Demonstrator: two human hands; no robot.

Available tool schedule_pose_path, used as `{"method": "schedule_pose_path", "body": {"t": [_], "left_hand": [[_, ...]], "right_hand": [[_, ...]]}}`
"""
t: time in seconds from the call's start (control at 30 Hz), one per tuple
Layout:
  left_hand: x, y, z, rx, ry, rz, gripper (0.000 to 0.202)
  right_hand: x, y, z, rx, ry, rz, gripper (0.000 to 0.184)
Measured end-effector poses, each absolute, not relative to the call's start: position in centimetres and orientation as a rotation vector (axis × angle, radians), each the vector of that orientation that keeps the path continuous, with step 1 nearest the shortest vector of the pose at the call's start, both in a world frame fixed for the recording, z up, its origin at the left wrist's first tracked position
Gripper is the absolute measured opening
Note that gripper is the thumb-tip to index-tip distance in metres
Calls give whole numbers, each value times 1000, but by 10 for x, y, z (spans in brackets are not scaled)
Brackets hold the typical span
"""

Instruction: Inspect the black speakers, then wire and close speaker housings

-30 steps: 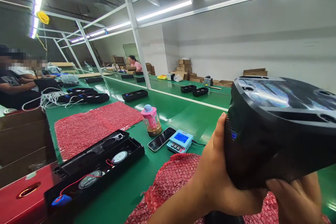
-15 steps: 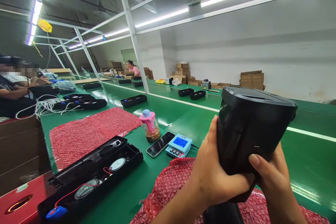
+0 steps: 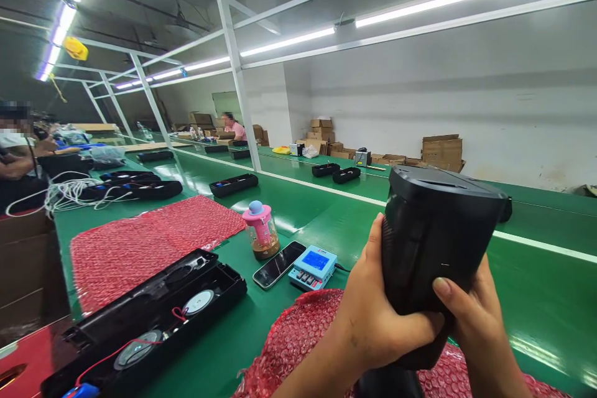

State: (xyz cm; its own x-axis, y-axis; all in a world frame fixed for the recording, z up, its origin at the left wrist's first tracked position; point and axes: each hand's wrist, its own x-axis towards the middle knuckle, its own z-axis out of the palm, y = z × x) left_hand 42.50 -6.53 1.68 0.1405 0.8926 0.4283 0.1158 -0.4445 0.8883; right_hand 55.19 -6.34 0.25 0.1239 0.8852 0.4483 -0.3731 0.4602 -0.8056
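Note:
A black plastic speaker housing (image 3: 433, 249) is held up on end between my two hands. My left hand (image 3: 373, 311) wraps round its left side, thumb across the lower front. My right hand (image 3: 473, 314) grips the right side, with the thumb pressed on the front face. Below it, another black piece (image 3: 389, 385) shows only in part over red bubble wrap (image 3: 298, 336). To the left lies an open speaker housing (image 3: 153, 323) with two round drivers, red wires and a blue wrapped part (image 3: 81, 390).
On the green table (image 3: 298, 205) are a blue meter with a screen (image 3: 314, 264), a phone (image 3: 280, 264), a pink-lidded bottle (image 3: 261, 230) and a red bubble-wrap sheet (image 3: 153, 245). White cables (image 3: 69, 193) and several black housings lie farther off. People sit at the left and back.
The view has shifted slightly, so the table's things appear further left and lower. The held housing sits a little left and lower in view; both hands keep their grip.

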Motion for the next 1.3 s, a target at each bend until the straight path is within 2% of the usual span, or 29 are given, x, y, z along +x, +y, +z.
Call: {"method": "schedule_pose_path", "body": {"t": [1.03,1.3], "left_hand": [[427,-62,14,1637,1018,1333,119],[426,-61,13,1644,1024,1340,119]], "right_hand": [[553,-50,0,-488,-1117,1008,55],[551,-55,5,-530,-1085,1037,59]]}}
